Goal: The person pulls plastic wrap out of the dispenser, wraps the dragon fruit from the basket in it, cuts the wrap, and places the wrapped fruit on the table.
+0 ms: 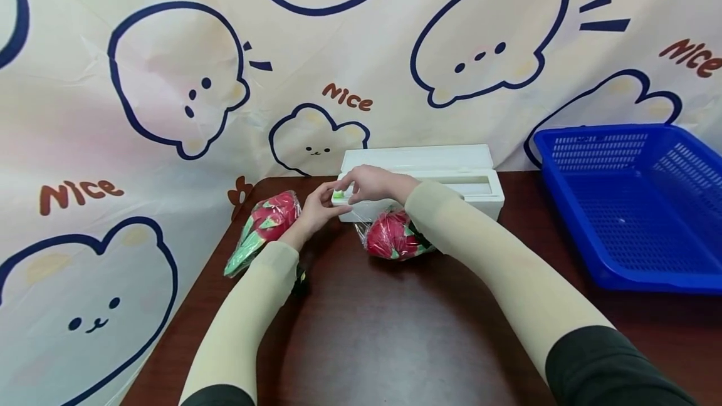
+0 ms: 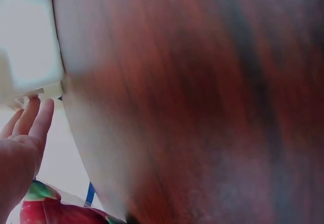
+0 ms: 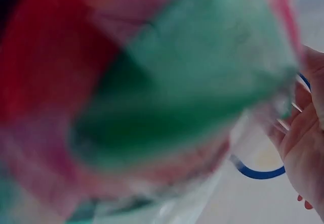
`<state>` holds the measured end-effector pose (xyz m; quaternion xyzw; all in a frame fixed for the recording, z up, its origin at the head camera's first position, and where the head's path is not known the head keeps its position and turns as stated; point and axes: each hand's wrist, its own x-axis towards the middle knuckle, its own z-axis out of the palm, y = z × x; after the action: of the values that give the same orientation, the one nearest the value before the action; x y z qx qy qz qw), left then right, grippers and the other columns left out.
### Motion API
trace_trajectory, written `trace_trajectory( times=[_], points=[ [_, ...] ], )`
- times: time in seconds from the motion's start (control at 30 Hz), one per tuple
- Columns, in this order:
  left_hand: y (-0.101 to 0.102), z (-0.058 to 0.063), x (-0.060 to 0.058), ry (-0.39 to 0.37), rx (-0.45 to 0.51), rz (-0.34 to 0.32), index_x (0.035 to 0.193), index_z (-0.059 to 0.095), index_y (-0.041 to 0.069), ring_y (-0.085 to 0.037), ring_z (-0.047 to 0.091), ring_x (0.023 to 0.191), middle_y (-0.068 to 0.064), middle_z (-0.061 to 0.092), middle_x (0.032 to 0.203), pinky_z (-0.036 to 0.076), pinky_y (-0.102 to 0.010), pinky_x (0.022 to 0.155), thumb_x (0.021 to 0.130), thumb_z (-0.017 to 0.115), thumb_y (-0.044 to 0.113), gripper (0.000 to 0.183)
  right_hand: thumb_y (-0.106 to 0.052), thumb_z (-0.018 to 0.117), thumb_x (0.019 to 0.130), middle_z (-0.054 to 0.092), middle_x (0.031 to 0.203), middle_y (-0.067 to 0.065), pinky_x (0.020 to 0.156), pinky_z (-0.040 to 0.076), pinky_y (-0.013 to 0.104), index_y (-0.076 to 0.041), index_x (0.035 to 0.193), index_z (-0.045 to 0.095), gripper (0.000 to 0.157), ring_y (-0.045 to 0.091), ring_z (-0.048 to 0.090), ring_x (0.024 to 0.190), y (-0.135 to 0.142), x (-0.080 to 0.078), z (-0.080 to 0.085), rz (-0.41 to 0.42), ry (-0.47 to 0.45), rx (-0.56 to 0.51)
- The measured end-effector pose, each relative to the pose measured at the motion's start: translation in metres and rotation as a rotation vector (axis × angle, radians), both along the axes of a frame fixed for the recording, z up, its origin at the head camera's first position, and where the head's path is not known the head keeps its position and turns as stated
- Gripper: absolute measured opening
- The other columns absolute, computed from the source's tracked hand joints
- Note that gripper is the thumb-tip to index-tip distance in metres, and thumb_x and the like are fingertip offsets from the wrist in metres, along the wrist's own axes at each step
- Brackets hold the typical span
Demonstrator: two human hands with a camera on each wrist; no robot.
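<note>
A long white cling film box with its lid raised stands against the backdrop. At its left end is my left hand, thumb along the front. In the left wrist view, straight fingers of that hand reach the box end. My right hand bends over the same end, fingertips right at a small green slider; whether it pinches the slider I cannot tell. A film-wrapped dragon fruit sits before the box, partly behind the right sleeve. Another wrapped dragon fruit lies left of the left hand.
A blue plastic basket with slotted walls takes up the right side of the dark wooden table. Behind the table hangs a pale cloth with cartoon bears, bordering its back and left edges.
</note>
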<state>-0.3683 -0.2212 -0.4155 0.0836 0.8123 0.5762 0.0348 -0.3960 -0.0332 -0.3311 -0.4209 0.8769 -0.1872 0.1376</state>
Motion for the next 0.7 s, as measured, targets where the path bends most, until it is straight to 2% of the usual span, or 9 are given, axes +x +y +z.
trace_trajectory(
  times=[0.27,0.47,0.7],
  points=[
    [0.004,0.002,-0.003,-0.007,0.011,0.005,0.138,0.046,0.007,-0.029,0.054,0.122,-0.017,0.050,0.141,0.046,-0.037,0.096,0.087,0.071,0.002,0.057,-0.008,0.060,0.095,0.059,0.126,0.011,0.087,0.048,0.030,-0.007,0.128,0.064,0.033,0.021,0.060,0.104,-0.003,-0.005,-0.004,0.029,0.049,-0.018],
    [0.003,-0.001,-0.005,0.006,0.014,0.006,0.137,0.046,0.004,-0.030,0.055,0.121,-0.018,0.053,0.138,0.048,-0.034,0.094,0.087,0.071,-0.001,0.057,-0.010,0.062,0.096,0.058,0.118,0.010,0.086,0.047,0.029,-0.010,0.126,0.066,0.031,0.019,0.059,0.101,-0.008,-0.010,-0.012,0.037,0.092,-0.011],
    [0.000,-0.002,-0.004,-0.029,0.002,0.025,0.139,0.046,0.007,-0.029,0.054,0.122,-0.017,0.051,0.140,0.046,-0.035,0.096,0.088,0.071,0.003,0.057,-0.010,0.062,0.096,0.061,0.112,0.006,0.086,0.047,0.028,-0.011,0.121,0.070,0.027,0.018,0.058,0.099,-0.012,-0.010,-0.015,0.016,0.106,-0.013]
  ],
)
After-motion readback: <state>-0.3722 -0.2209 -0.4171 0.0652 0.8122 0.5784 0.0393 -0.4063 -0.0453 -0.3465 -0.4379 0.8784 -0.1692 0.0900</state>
